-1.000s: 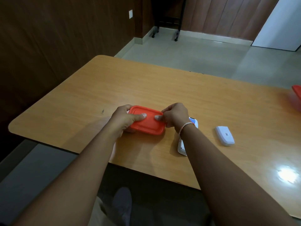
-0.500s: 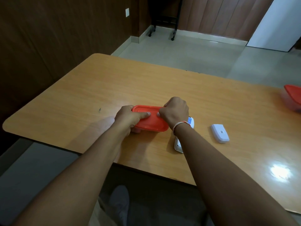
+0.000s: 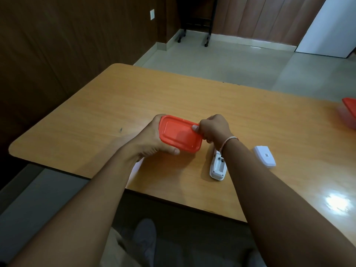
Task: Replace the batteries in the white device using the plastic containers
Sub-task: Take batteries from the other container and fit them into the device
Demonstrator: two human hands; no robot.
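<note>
Dark wood panelling and a pale tiled floor sit behind an orange-brown table (image 3: 192, 97), and I look down at it along both of my bare forearms. Furthest left, my left hand (image 3: 152, 139) cups a small plastic container, thumb curled along its near edge and fingers wrapped round the far side, holding it tilted above the tabletop. Its red lid (image 3: 180, 136) faces me, still seated as far as I can tell. At the lid's right corner my right hand (image 3: 214, 130) pinches the rim, thumb on top and the other fingers curled underneath. I judge the tub light, thin and a little springy, with a smooth lid that could slip, so the raised rim at a corner is the place to peel from while the other hand steadies the base. Right of that, partly under my right wrist, lies the white device (image 3: 217, 167), back up, its battery bay open. Further right rests its loose white cover (image 3: 264, 156). At the far right edge a second red-lidded container (image 3: 349, 110) is only partly in view.
</note>
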